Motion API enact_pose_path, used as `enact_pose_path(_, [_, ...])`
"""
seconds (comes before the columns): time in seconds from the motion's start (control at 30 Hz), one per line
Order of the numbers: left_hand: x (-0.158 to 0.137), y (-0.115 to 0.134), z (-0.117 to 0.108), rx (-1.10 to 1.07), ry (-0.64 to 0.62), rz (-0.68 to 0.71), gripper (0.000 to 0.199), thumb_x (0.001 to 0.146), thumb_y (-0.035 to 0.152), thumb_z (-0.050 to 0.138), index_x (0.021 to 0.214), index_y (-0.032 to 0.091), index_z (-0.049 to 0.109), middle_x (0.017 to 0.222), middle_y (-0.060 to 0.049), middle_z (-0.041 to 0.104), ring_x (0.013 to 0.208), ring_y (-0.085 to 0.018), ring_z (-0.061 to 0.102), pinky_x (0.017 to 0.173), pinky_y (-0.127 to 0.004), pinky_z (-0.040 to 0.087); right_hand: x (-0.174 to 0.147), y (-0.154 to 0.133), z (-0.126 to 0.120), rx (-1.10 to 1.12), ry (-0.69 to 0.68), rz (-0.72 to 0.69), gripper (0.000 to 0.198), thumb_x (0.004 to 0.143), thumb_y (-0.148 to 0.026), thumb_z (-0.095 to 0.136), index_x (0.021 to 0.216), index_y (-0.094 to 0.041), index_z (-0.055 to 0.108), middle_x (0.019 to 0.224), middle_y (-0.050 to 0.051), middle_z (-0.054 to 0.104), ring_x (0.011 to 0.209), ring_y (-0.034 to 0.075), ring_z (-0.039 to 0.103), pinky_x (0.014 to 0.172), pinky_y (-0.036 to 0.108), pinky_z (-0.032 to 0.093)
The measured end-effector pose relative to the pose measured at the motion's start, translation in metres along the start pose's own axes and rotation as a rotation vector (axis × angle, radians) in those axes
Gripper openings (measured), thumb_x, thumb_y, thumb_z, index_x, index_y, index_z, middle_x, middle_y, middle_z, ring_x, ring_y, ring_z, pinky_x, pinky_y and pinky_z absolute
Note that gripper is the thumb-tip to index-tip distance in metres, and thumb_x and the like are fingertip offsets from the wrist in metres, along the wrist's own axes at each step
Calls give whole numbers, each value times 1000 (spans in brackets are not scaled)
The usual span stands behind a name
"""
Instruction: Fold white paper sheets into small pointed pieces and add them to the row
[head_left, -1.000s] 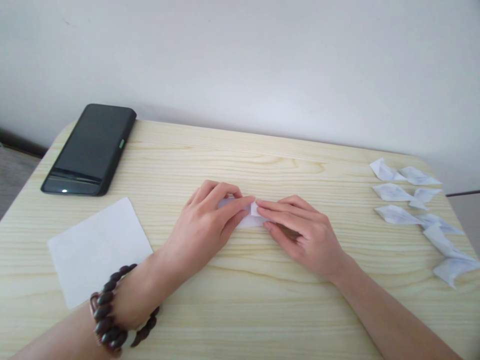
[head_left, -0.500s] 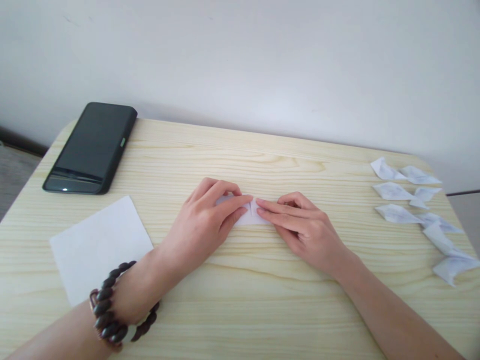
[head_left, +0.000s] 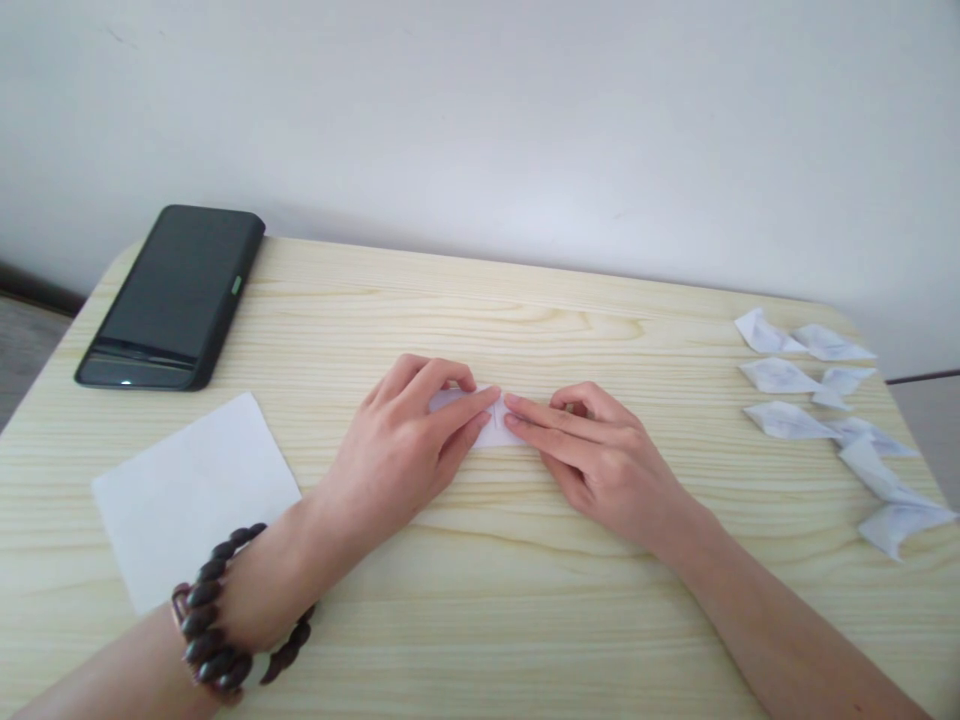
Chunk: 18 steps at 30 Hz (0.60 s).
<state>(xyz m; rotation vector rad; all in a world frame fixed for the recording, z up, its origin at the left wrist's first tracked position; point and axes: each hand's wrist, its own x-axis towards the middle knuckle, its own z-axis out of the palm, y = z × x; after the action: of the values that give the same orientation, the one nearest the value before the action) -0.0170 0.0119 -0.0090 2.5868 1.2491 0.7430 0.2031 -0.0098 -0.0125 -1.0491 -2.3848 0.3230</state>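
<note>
A small white folded paper [head_left: 495,432] lies on the table between my hands, with a short upright line or seam showing at its middle. My left hand [head_left: 412,430] holds it from the left, index finger and thumb pressed on it beside that seam. From the other side my right hand [head_left: 600,440] pins it down with two fingertips, its thumb tucked below at the paper's right end. Both hands are closed on the paper, and they cover its two ends. A beaded bracelet [head_left: 206,620] circles my left wrist.
A blank white paper sheet [head_left: 195,490] lies at the left, partly under my left wrist. Behind it rests a black phone [head_left: 172,300]. Several folded white paper pieces [head_left: 784,420] stand along the right side of the wooden table [head_left: 480,620]. A wall [head_left: 480,130] borders the back.
The whole view has shifted slightly, so everything sits a little further left. Both hands keep their hold on the folded paper, with hardly any finger movement.
</note>
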Motion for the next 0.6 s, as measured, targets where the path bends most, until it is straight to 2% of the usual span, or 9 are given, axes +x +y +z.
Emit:
enact_pose_path(0.13, [1,2,2,36,18,-25,19,90,30,58,104,23,70,99,-6,63,91,-21,54,78,-35,51,1,-3,-1,-57,0,-2,37,89,-10,54,121,-22,65,126,1,65,91,22,55,78,42,56])
enact_pose_path(0.23, [3,2,4,74,22,-22,17,90,29,58,101,23,70,98,-6,63,91,-21,54,77,-34,51,2,-3,-1,-19,15,1,39,88,-9,53,122,-24,65,127,1,65,90,21,56,77,40,57])
enact_pose_path(0.43, [4,0,4,81,7,-27,20,92,32,56,103,23,69,99,-6,62,91,-21,54,78,-35,50,1,-1,1,65,70,4,39,86,-6,52,117,-24,66,123,2,67,90,20,59,80,40,57])
enact_pose_path(0.6, [4,3,2,68,-7,-30,22,92,31,55,107,25,69,98,-6,62,92,-22,54,79,-36,51,2,-2,1,95,110,55,34,87,-6,52,115,-20,66,112,6,70,94,19,61,84,38,55])
